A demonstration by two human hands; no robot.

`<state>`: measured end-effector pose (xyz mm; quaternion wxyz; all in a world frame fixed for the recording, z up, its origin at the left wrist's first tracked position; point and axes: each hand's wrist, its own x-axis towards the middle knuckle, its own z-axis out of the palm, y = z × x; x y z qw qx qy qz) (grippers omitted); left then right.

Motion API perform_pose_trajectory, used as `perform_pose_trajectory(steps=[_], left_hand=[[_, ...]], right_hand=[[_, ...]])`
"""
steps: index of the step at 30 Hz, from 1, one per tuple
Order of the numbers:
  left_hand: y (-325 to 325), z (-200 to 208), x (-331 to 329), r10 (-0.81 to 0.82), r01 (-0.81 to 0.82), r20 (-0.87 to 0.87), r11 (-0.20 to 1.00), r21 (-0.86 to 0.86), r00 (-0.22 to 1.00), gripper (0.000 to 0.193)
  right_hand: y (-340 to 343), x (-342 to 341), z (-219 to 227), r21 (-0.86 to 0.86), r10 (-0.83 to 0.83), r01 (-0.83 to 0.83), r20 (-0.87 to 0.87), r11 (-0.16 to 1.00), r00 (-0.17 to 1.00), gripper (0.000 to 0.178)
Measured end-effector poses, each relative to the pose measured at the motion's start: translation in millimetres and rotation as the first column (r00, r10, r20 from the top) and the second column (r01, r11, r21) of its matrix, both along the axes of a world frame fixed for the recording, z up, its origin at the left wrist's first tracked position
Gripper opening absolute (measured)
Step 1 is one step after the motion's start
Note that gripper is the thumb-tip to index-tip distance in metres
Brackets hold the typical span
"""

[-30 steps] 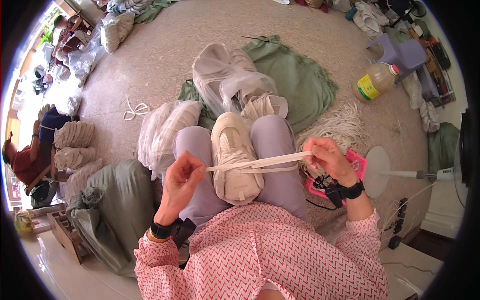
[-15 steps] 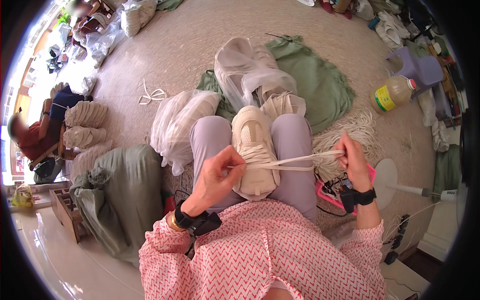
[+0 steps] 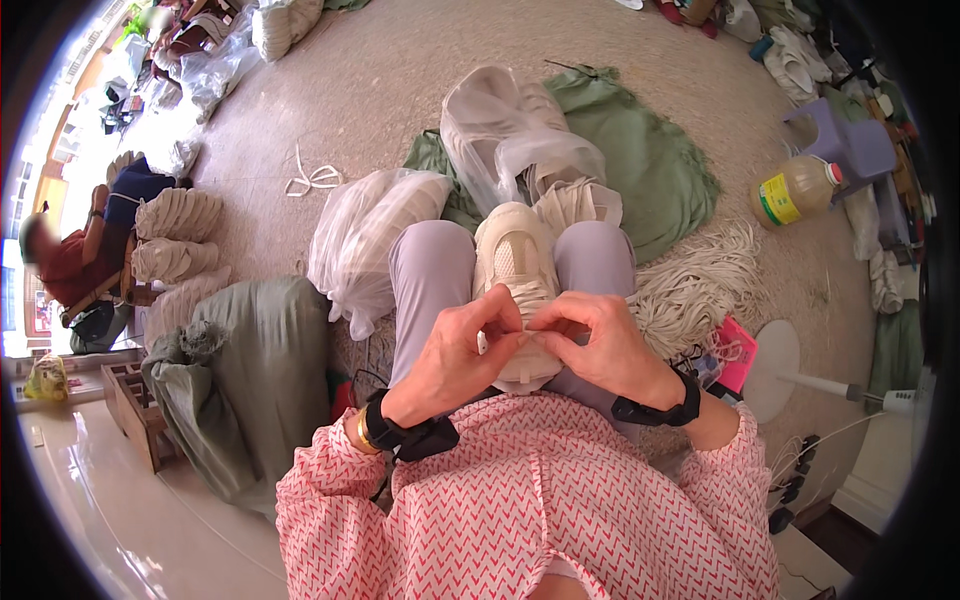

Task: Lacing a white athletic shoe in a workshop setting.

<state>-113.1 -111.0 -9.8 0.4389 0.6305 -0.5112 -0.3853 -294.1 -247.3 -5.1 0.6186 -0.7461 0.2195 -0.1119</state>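
A cream sneaker [image 3: 514,252] rests between my knees, its toe pointing away from me. Over its upper part my left hand [image 3: 462,345] and my right hand [image 3: 603,340] meet, each pinching the white shoelace [image 3: 528,330]. Thumbs and forefingers nearly touch above the shoe's tongue. A pale lace end shows under the left fingers. Most of the lace is hidden behind my fingers. Just beyond my knees lie clear plastic bags of shoe parts [image 3: 372,235], and right of my right knee spreads a heap of white laces [image 3: 705,285].
Green cloth [image 3: 640,160] lies beyond the bags. To the right are a yellow-labelled bottle [image 3: 797,192], a purple stool [image 3: 855,140], a pink tray [image 3: 738,355] and a round white fan base [image 3: 775,365]. A grey-green sack [image 3: 262,370] and stacked shoe uppers [image 3: 178,220] stand left, near a seated person [image 3: 75,255].
My right hand has come left from beyond my right knee to meet the left hand over the sneaker. The lace stretched between them is now drawn in short. My left hand shifted slightly right.
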Motion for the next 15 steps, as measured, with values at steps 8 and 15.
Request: perform_pose_trajectory(steps=[8, 15], left_hand=[[2.4, -6.6, -0.7, 0.076, -0.072, 0.025, 0.992, -0.106, 0.997, 0.016], [6.8, -11.9, 1.2, 0.086, -0.07, 0.154, 0.992, -0.102, 0.984, 0.016]], right_hand=[[-0.5, -9.6, -3.9, -0.103, -0.072, 0.064, -0.073, 0.993, 0.995, 0.012], [1.1, -7.7, -2.6, -0.152, -0.129, 0.112, -0.102, 0.982, 0.986, 0.011]])
